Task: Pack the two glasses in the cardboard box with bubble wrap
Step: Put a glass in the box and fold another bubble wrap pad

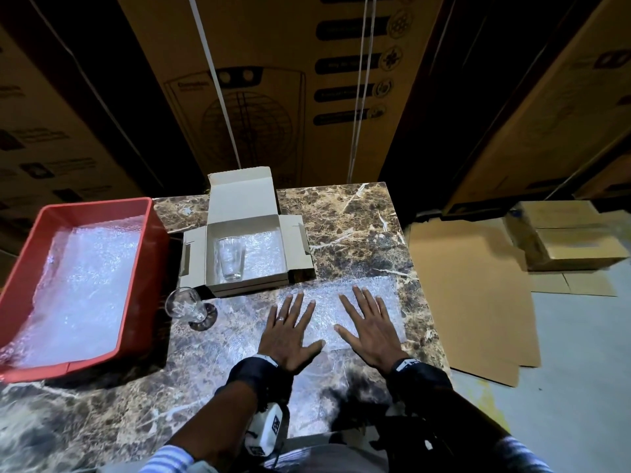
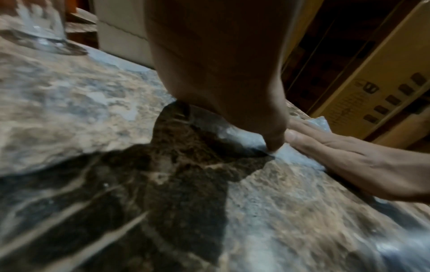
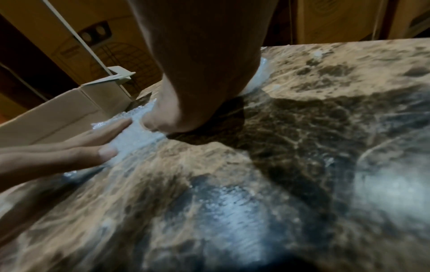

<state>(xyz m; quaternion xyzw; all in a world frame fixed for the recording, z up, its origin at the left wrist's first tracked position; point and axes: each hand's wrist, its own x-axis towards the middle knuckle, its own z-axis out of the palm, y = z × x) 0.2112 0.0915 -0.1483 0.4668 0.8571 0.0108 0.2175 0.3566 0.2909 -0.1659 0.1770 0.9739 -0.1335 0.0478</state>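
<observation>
Both hands lay flat, fingers straight and spread, on a sheet of bubble wrap (image 1: 345, 312) spread on the marble tabletop (image 1: 358, 227). The left hand (image 1: 290, 332) pressed the sheet's left part, the right hand (image 1: 370, 331) its right part, thumbs pointing toward each other and apart (neither hand gripped anything). A ring showed on one left finger.

The small cardboard box (image 1: 244, 281) sat open just beyond the sheet, lid flap up at the back, side flaps out. Inside it one glass (image 1: 231, 257) stood upright toward the left, with bubble wrap lining (image 1: 264, 256) the floor beside it. The second glass (image 1: 184, 303) stood on the tabletop near the box's front-left corner, between the box and a red plastic tray (image 1: 150, 233). The tray held more bubble wrap sheets (image 1: 82, 285).

The left wrist view showed the left thumb tip down on the sheet's edge, with the right hand's fingers (image 2: 325, 145) flat on the wrap just beside it; the glass base was blurred at top left. The right wrist view showed the same from the other side, box wall behind.

Large printed cartons (image 1: 273, 80) stood behind the table; flattened cardboard (image 1: 474, 288) and small cartons (image 1: 566, 240) lay on the floor to the right.
</observation>
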